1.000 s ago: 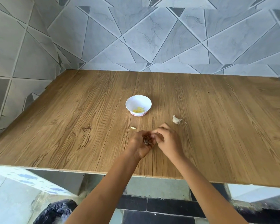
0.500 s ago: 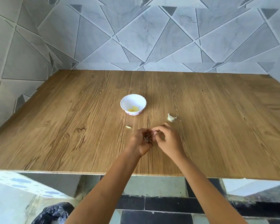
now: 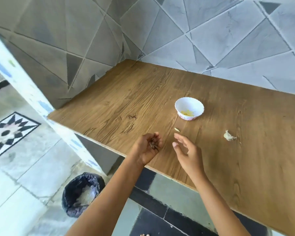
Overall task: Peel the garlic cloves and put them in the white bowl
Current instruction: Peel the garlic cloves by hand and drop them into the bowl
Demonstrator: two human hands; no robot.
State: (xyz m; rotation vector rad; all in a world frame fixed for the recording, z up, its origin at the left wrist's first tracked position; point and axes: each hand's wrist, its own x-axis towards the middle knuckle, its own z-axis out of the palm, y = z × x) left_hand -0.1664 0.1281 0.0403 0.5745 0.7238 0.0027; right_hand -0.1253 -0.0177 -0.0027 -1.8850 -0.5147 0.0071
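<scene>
My left hand (image 3: pixel 147 148) is cupped palm up over the table's near edge, holding dark garlic peels (image 3: pixel 154 145) in its curled fingers. My right hand (image 3: pixel 186 150) hovers beside it with fingers loosely spread and holds nothing. A small peeled clove (image 3: pixel 177 129) lies on the table just beyond the right fingers. The white bowl (image 3: pixel 189 108) with yellowish peeled garlic inside stands farther back. An unpeeled piece of garlic (image 3: pixel 229 135) lies to the right.
The wooden table (image 3: pixel 126 103) sits in a corner of grey tiled walls. A bin lined with a black bag (image 3: pixel 82 193) stands on the floor below the table's left front corner. A white patterned pillar (image 3: pixel 32 92) rises at the left.
The hands have separated: the right let go and opened, the left keeps the peels in its palm. My head has turned left and down, bringing the bin into view.
</scene>
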